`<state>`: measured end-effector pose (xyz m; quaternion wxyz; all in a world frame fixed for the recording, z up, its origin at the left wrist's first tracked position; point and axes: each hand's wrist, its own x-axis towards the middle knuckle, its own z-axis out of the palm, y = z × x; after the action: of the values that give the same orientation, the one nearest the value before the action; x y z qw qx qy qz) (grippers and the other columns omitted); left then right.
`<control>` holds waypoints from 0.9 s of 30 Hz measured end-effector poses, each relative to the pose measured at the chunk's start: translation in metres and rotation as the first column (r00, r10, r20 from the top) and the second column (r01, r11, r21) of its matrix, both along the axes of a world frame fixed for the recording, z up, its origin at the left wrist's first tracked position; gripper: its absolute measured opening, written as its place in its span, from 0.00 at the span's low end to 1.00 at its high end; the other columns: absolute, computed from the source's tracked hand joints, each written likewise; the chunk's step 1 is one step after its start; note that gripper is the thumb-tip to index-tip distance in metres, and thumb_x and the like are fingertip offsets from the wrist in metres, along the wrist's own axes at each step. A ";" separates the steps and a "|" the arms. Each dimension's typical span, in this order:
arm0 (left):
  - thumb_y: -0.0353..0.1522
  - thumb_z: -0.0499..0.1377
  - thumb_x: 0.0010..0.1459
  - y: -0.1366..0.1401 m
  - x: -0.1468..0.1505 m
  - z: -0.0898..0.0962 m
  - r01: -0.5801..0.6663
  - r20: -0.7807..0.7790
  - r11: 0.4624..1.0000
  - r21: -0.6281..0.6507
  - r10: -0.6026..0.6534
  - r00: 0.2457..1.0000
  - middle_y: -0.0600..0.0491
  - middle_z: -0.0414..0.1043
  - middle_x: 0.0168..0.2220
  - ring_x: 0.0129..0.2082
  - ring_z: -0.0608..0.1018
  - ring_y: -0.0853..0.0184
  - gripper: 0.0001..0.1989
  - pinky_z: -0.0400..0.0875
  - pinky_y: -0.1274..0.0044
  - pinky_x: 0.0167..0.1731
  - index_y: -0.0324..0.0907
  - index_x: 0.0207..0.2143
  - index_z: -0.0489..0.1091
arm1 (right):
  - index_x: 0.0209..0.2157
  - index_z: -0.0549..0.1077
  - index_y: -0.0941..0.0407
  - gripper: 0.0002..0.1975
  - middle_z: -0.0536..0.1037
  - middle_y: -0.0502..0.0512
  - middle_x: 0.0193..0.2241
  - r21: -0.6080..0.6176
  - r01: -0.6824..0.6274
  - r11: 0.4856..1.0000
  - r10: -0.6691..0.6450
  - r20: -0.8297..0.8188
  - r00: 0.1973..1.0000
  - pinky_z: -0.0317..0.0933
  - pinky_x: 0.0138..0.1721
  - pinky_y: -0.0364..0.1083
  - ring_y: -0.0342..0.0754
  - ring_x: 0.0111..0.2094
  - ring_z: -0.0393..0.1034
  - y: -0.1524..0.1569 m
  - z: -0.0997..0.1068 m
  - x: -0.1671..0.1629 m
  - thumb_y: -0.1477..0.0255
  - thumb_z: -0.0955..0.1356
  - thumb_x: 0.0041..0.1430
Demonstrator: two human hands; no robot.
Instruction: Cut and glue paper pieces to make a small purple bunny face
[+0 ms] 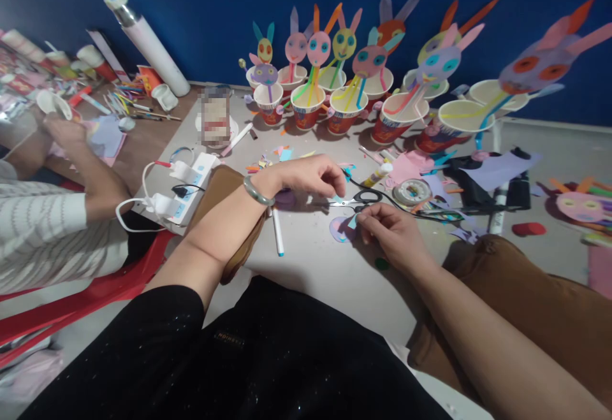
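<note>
My right hand (389, 235) pinches a small light-blue piece of paper (353, 221) between thumb and forefinger. Just left of it, a lilac paper oval (340, 230) lies on the table. My left hand (315, 176), with a bangle on the wrist, hovers above the scissors with its fingers curled together. A pale blue bit shows under those fingertips; whether they grip it is unclear. Black-handled scissors (351, 202) lie between my hands, blades pointing left. Below my left wrist are a purple round item (285, 199) and a white marker with a blue end (278, 232).
Paper cups (306, 113) with paper rabbit heads on straws line the blue wall. A power strip (196, 187) stands at left, near a brown pouch (217, 200). Paper scraps, a tape roll (411, 192) and a brown bag (521, 305) lie right. Another person's arm (95, 165) is at far left.
</note>
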<state>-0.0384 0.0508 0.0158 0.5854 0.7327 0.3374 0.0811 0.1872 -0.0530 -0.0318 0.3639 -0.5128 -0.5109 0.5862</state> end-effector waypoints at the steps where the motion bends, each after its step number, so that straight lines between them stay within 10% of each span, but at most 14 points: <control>1: 0.26 0.62 0.48 -0.003 0.004 -0.002 0.016 0.013 0.999 -0.051 -0.015 1.000 0.53 0.77 0.28 0.27 0.74 0.73 0.11 0.67 0.79 0.30 0.37 0.36 0.77 | 0.26 0.72 0.53 0.18 0.70 0.48 0.15 0.006 -0.002 1.000 0.002 0.002 1.000 0.53 0.18 0.42 0.40 0.17 0.59 0.000 0.001 0.000 0.55 0.76 0.53; 17: 0.25 0.63 0.45 -0.025 0.028 -0.014 0.130 0.072 0.958 -0.257 -0.115 0.991 0.58 0.74 0.22 0.20 0.76 0.73 0.16 0.67 0.81 0.23 0.38 0.39 0.68 | 0.27 0.74 0.55 0.19 0.71 0.47 0.15 -0.038 -0.161 0.986 0.161 0.001 0.987 0.54 0.19 0.41 0.39 0.16 0.61 -0.003 0.006 0.001 0.54 0.77 0.50; 27: 0.30 0.62 0.58 -0.026 0.030 0.000 -0.013 -0.001 0.978 -0.211 0.013 1.000 0.56 0.72 0.22 0.19 0.72 0.76 0.06 0.64 0.82 0.21 0.37 0.30 0.70 | 0.25 0.72 0.55 0.17 0.69 0.45 0.14 0.021 -0.046 0.999 0.046 0.012 0.999 0.52 0.17 0.41 0.38 0.15 0.59 -0.001 0.000 0.001 0.58 0.77 0.50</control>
<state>-0.0079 0.0247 0.0158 0.6592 0.6643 0.3489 0.0490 0.1885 -0.0540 -0.0319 0.3529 -0.5002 -0.5310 0.5860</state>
